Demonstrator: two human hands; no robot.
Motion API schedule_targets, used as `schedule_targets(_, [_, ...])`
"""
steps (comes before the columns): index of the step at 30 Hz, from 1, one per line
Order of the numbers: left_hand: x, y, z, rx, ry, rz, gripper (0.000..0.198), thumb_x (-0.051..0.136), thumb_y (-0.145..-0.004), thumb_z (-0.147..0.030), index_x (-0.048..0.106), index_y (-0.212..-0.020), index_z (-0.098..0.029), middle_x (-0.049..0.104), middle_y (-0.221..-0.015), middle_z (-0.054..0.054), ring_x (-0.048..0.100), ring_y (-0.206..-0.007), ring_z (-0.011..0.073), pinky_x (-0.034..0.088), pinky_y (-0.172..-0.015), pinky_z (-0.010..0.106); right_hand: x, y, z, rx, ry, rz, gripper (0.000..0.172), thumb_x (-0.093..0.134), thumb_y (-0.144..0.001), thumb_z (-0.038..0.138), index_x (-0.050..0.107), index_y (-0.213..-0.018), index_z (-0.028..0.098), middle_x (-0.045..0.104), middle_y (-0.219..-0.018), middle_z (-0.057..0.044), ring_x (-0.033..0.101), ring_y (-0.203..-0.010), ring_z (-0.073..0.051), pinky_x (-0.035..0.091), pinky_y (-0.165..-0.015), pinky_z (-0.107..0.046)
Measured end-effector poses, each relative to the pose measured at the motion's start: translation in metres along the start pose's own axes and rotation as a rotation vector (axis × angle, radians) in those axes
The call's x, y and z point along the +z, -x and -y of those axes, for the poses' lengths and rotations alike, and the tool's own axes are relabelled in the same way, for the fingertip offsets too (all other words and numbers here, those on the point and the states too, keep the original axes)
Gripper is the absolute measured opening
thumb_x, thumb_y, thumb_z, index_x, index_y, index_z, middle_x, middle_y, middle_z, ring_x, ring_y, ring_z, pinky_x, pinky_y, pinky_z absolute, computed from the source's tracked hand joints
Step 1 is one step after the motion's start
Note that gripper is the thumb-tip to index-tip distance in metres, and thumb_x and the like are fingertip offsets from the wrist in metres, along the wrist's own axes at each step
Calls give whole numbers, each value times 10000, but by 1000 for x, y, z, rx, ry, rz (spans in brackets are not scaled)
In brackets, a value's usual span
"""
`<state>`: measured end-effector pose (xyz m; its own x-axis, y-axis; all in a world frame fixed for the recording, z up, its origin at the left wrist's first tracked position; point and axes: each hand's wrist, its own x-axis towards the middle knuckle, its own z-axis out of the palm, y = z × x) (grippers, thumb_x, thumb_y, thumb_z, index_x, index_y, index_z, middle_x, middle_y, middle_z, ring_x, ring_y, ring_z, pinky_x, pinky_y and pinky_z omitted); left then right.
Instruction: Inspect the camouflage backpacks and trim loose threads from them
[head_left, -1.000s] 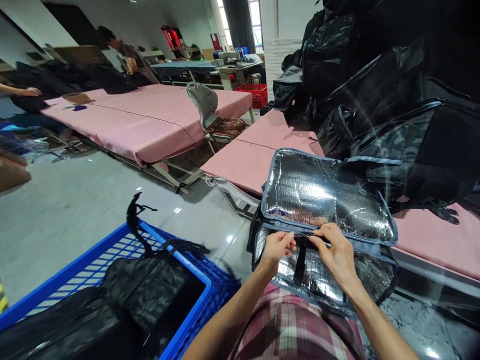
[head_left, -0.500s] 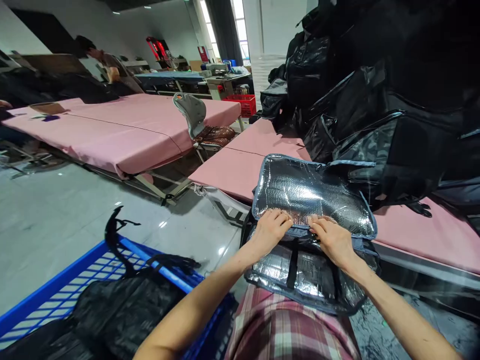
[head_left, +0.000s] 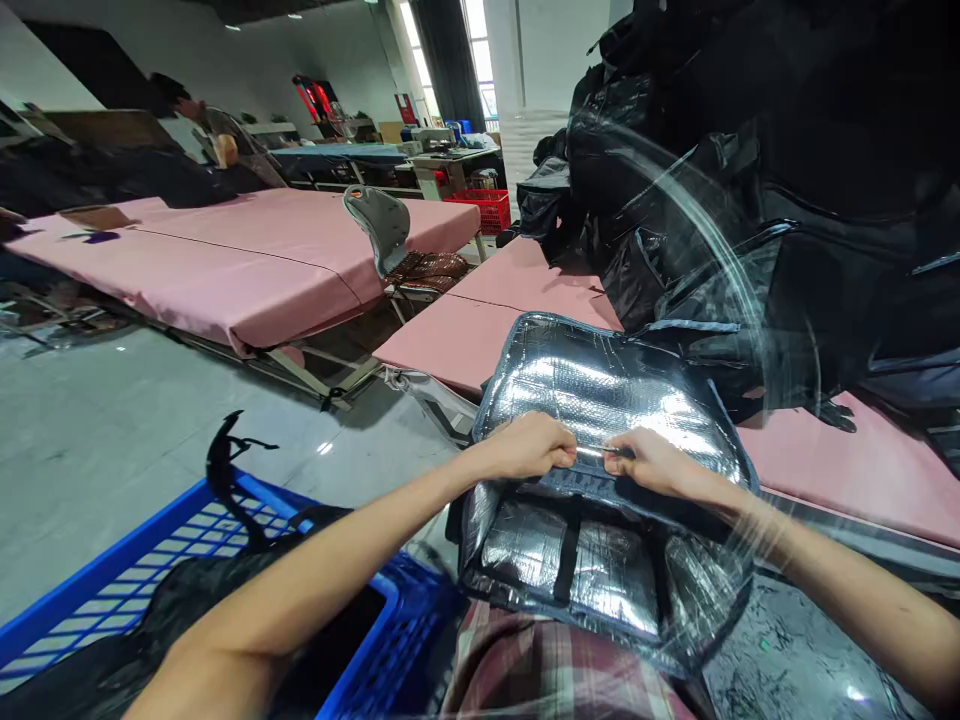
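Observation:
An open insulated bag (head_left: 600, 560) with shiny silver lining rests on my lap against the pink table's edge. Its lid (head_left: 600, 385) is flipped back onto the table. My left hand (head_left: 532, 447) is closed in a fist on the seam where lid and body meet. My right hand (head_left: 649, 462) pinches the same seam just to the right, with a thin silvery strip stretched between the two hands. A black strap runs down the bag's inside.
A heap of black bags (head_left: 750, 180) fills the pink table (head_left: 487, 335) at the right. A blue plastic crate (head_left: 187, 560) with black bags stands at my lower left. Another pink table (head_left: 225, 260), a chair (head_left: 390, 230) and a person (head_left: 187, 110) are farther back.
My hands went from lying flat on the lid to gripping the seam. The bag has shifted slightly left and its front has dropped lower on my lap.

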<state>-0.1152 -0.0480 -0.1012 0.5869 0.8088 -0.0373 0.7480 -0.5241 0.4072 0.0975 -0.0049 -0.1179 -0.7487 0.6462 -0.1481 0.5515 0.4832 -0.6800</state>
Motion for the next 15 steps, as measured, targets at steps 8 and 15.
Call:
schedule_targets(8, [-10,-48,41,-186,301,216,90,498,-637,-163,580,-606,-140,446,-523,-42,374,-526,89,255,-517,203,-12,-28,-23,28,-91,-66,213,554,-752,343,632,-722,147,576,-653,19,491,-618,-119,339,-577,-229])
schedule_targets(15, [-19,-44,40,-143,336,226,94,455,-630,-163,537,-586,-145,431,-536,-36,352,-536,96,260,-541,221,-4,-11,-16,-240,442,-403,308,537,-845,370,554,-1100,199,635,-941,-36,533,-793,-175,339,-644,-272])
